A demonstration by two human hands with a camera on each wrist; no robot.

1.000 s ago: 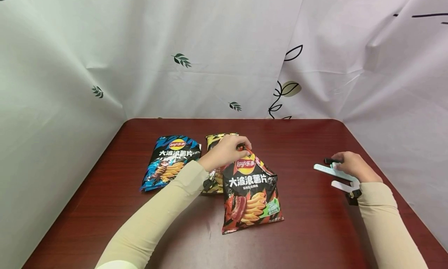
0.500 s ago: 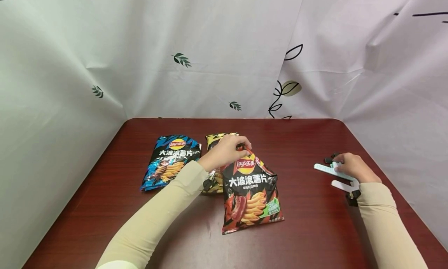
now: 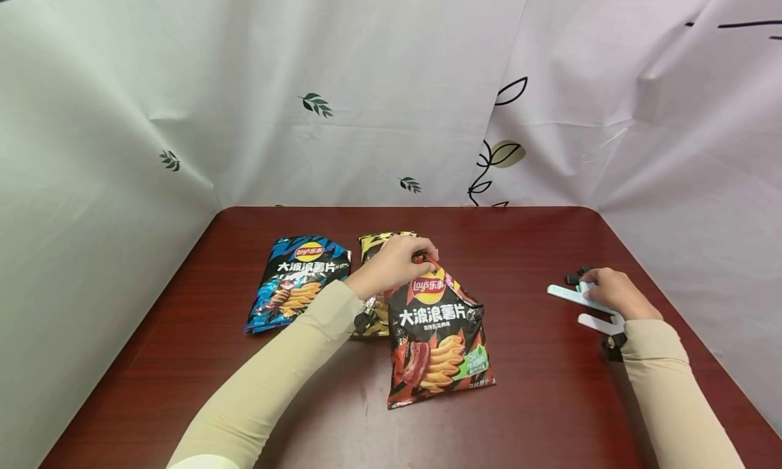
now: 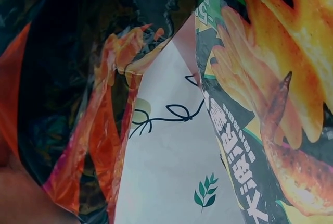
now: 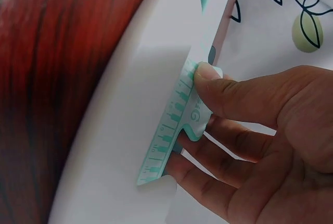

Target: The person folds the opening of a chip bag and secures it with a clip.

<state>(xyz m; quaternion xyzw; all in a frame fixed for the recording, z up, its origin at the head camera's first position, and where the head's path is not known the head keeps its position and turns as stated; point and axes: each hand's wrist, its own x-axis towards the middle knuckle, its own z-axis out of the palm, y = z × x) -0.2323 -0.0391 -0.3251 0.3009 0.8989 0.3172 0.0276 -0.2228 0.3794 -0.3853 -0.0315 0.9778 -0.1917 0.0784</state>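
A red-and-black crisp bag [image 3: 436, 340] stands upright mid-table. My left hand [image 3: 420, 253] grips its crumpled top edge. In the left wrist view the bag's foil [image 4: 67, 78] fills the frame at close range. A blue crisp bag [image 3: 299, 282] lies flat to the left. A yellow bag [image 3: 380, 241] lies behind, mostly hidden by my left hand and arm. At the right, my right hand [image 3: 589, 287] holds a long white-and-teal sealing clip [image 3: 565, 294] against the table. In the right wrist view the thumb and fingers [image 5: 218, 91] pinch the clip [image 5: 156, 104].
Two small black pieces [image 3: 577, 275] lie just beyond the right hand. The dark red table [image 3: 537, 238] ends close to the right arm. White leaf-print cloth [image 3: 391, 102] hangs behind and on both sides of the table.
My right hand has shifted slightly away from me along the clip, uncovering a second black piece. The left hand and the bags have not moved.
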